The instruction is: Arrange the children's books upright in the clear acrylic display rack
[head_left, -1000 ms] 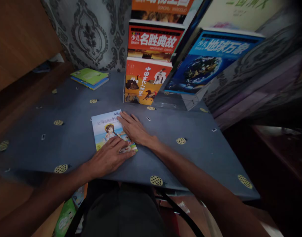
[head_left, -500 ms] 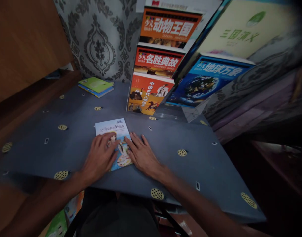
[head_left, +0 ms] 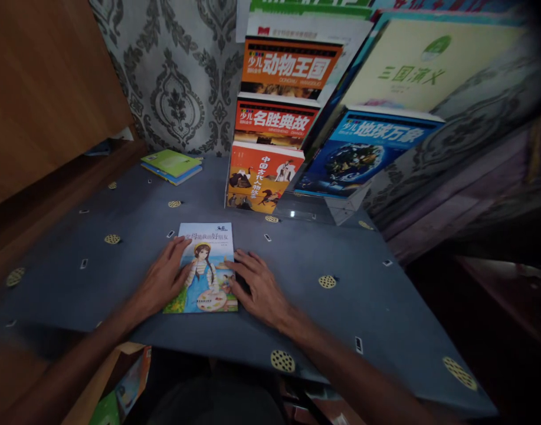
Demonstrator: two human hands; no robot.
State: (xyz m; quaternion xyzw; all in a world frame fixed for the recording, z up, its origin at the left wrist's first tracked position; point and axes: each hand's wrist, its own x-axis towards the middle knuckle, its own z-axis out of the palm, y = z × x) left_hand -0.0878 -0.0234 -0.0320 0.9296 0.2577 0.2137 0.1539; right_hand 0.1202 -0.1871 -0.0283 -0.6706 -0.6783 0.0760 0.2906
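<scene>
A thin paperback book (head_left: 203, 277) lies face up on the table near its front edge, its cover showing a drawn girl in a yellow hat and blue dress. At its left edge rests my left hand (head_left: 166, 273), fingers stretched out and the thumb touching the cover. My right hand (head_left: 259, 289) lies along the opposite edge with its fingers apart, thumb and forefinger reaching onto the cover. Neither hand is closed around the book.
A clear display stand (head_left: 341, 208) holds several books, among them an orange one (head_left: 264, 177) and a blue one with a globe (head_left: 363, 153). Green and blue books (head_left: 173, 165) lie at the back left. A patterned grey cloth (head_left: 297, 319) covers the table.
The book has turned to sit straighter. My left hand has slid off the cover's middle to the left edge, uncovering the drawn girl; my right hand stays by the right edge.
</scene>
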